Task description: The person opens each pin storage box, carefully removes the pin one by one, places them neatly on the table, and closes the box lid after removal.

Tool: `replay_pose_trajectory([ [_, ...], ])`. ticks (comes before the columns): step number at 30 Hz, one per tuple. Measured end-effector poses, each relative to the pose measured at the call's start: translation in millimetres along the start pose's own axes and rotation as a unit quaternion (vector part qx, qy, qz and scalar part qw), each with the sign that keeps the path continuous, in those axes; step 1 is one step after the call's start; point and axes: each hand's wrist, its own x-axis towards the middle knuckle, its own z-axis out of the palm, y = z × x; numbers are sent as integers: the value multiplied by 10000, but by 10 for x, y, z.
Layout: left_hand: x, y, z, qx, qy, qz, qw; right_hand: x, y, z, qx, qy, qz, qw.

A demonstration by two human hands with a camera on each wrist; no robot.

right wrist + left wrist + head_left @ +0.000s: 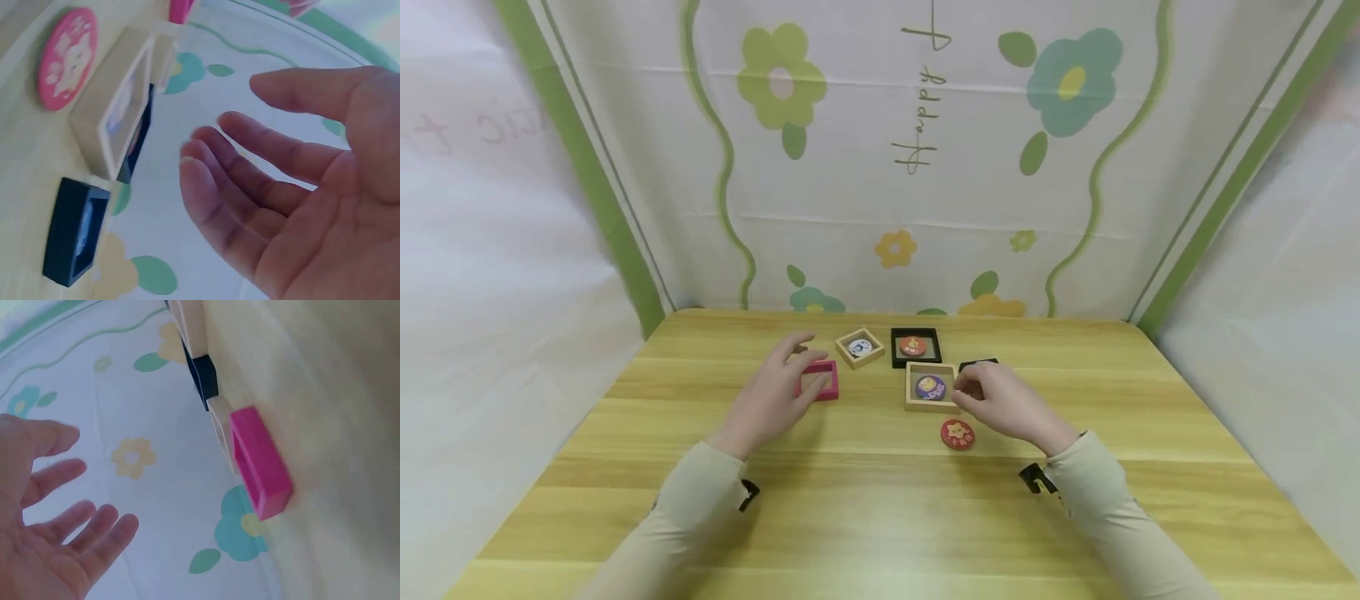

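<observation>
The left hand [775,398] hovers over a pink frame [829,393], its fingers loosely bent and holding nothing; the left wrist view shows air between that hand [56,537] and the pink frame [265,462]. Above the table beside a wooden frame [931,407] with a purple round badge [929,387] is the right hand [1007,404], also holding nothing. In the right wrist view its fingers [250,187] are relaxed, apart from the wooden frame [94,119] and a small black frame [62,231]. A red round badge [957,434] lies on the table.
Farther back on the wooden table [865,517] are a small wooden frame [871,357] with a white badge [860,347] and a black frame [916,363] with an orange-red badge [913,346]. A flower-printed white cloth [850,192] hangs behind the table, with white cloth at both sides.
</observation>
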Motion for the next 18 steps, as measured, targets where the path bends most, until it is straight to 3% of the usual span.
replay_pose_trajectory([
  [3,-142,46,19,-235,279,-233,9991,35,53,23,-277,128,-129,9995],
  [10,-357,192,22,-1080,310,-952,9891,146,190,76,-825,290,-219,9959],
  [14,-416,247,12,-1202,509,-1037,9860,238,197,84,-1034,122,-227,9943],
  [18,-473,251,28,-1130,700,-937,9867,354,195,91,-1288,-139,-363,9909],
])
